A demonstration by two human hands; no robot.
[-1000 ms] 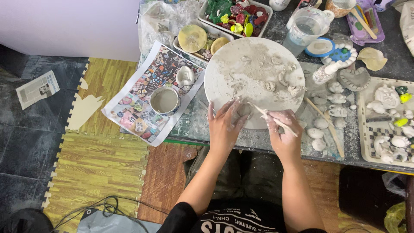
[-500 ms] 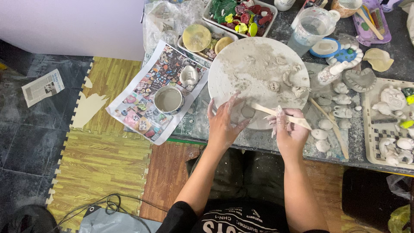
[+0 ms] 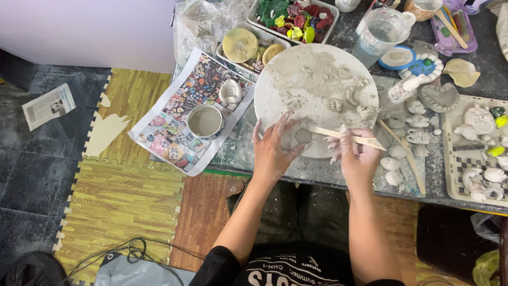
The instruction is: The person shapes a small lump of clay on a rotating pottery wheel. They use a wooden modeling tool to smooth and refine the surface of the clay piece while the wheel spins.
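Observation:
A round white board (image 3: 296, 74) smeared with grey clay lies on the table in front of me. My left hand (image 3: 275, 148) rests at its near edge, fingers spread beside a small flat grey clay piece (image 3: 303, 136). My right hand (image 3: 357, 153) grips a thin wooden modelling stick (image 3: 344, 136), held level with its tip pointing left toward that piece. Small clay lumps (image 3: 338, 103) sit on the right half of the board.
A small cup of grey slip (image 3: 205, 122) stands on a colourful printed sheet (image 3: 174, 132) to the left. Trays of painted pieces (image 3: 293, 18), a clear jug (image 3: 382, 32), unpainted clay figures (image 3: 415, 122) and a checked tray (image 3: 460, 164) crowd the back and right.
The wooden stick has swung from slanting down-right to lying level across the board's near edge. My left hand's fingers have spread beside the small clay piece.

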